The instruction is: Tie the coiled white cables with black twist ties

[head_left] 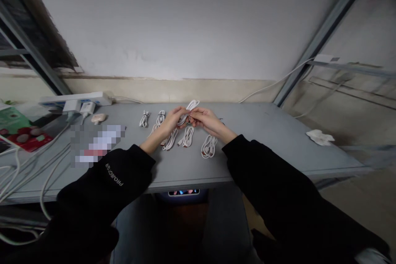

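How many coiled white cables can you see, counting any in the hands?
6. One is held between the hands; five lie on the table: two beyond the left hand, two just below the hands, one below the right hand. Others may be hidden.

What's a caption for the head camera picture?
Left hand and right hand hold a coiled white cable over a grey table among more coiled white cables.
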{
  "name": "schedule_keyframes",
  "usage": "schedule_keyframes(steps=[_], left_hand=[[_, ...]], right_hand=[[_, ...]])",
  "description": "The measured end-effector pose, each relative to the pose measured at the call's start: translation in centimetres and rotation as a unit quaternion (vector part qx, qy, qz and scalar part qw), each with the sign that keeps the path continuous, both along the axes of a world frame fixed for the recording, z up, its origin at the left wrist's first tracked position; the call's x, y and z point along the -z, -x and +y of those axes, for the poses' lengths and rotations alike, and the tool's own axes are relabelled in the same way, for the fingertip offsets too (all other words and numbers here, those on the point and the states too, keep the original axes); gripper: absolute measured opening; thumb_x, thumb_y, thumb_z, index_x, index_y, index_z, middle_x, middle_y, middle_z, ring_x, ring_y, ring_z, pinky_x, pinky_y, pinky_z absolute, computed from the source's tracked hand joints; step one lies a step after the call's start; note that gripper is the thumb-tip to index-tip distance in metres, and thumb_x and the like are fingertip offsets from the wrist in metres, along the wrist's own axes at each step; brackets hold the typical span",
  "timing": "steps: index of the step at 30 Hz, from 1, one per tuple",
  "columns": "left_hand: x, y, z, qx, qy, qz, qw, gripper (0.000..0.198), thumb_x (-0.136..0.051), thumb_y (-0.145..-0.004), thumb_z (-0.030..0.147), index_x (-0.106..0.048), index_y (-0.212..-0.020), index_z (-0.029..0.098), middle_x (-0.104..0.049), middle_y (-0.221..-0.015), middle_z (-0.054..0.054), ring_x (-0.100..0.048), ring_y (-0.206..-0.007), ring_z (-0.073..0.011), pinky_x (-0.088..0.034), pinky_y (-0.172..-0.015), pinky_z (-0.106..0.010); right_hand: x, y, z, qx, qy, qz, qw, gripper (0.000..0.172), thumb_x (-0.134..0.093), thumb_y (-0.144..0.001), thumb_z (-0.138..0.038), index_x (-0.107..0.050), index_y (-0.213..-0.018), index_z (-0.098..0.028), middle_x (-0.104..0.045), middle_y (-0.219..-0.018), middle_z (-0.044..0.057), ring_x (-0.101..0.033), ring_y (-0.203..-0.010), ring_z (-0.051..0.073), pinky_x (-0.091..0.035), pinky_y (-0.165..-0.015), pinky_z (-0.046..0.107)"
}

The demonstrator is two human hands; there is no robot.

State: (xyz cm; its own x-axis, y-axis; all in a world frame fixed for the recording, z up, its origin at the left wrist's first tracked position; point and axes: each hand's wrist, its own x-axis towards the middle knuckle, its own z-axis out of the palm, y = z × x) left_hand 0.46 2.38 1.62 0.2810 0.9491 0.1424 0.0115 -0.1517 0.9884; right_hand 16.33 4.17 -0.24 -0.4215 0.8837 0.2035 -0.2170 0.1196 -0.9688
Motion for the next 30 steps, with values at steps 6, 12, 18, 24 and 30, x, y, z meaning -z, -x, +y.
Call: schedule_keyframes(steps=[6,12,18,24,30], left_hand=[[1.6,0.4,0.4,-0.112,-0.288,0.182,0.933,0.025,-0.063,-0.080,0.014,-0.056,-0.104,0.019,-0.066,-0.097,-0.004,-0.058,-0.069,-0.0102,-0.047,-0.068,-0.027],[2.1,0.3,0.2,-0.142,-0.332,0.254,0.897,0.019,-0.053,-0.092,0.016,-0.065,-0.107,0.019,-0.073,-0.102,-0.011,-0.067,-0.090,-0.0221,-0.050,-0.085,-0.038],[1.5,0.0,-0.4,-0.153,-0.302,0.262,0.903,0.023,-0.051,-0.094,0.022,-0.070,-0.105,0.016,-0.075,-0.097,-0.010,-0.066,-0.083,-0.0199,-0.049,-0.081,-0.034],[1.0,-0.2,-0.8,-0.177,-0.224,0.244,0.927,0.022,-0.058,-0.089,0.027,-0.071,-0.101,0.015,-0.063,-0.064,0.000,-0.047,-0.054,-0.0124,-0.038,-0.059,-0.028],[0.8,-0.1,-0.4,-0.161,-0.150,0.168,0.961,0.017,-0.062,-0.082,0.027,-0.068,-0.093,0.015,-0.059,-0.057,0.002,-0.046,-0.051,-0.0115,-0.033,-0.055,-0.026]], right_hand=[[0.0,-0.2,0.3,0.036,0.005,0.005,0.999,0.024,-0.081,-0.076,-0.033,-0.064,-0.073,-0.017,-0.059,-0.063,-0.002,-0.049,-0.055,0.008,-0.043,-0.056,0.024],[0.7,0.2,0.8,0.072,-0.046,0.001,0.996,0.026,-0.076,-0.081,-0.037,-0.060,-0.074,-0.018,-0.055,-0.062,-0.004,-0.045,-0.053,0.007,-0.038,-0.054,0.024],[0.9,0.4,1.2,0.095,-0.146,-0.047,0.984,0.028,-0.068,-0.088,-0.042,-0.055,-0.075,-0.021,-0.049,-0.059,-0.006,-0.046,-0.056,0.010,-0.038,-0.057,0.025],[1.0,0.2,1.1,0.135,-0.224,-0.133,0.956,0.022,-0.059,-0.091,-0.033,-0.053,-0.075,-0.021,-0.049,-0.061,-0.005,-0.048,-0.060,0.013,-0.038,-0.061,0.027],[0.3,-0.1,-0.2,0.182,-0.322,-0.251,0.894,0.020,-0.051,-0.093,-0.025,-0.049,-0.074,-0.021,-0.048,-0.064,-0.004,-0.044,-0.060,0.013,-0.033,-0.062,0.028]])
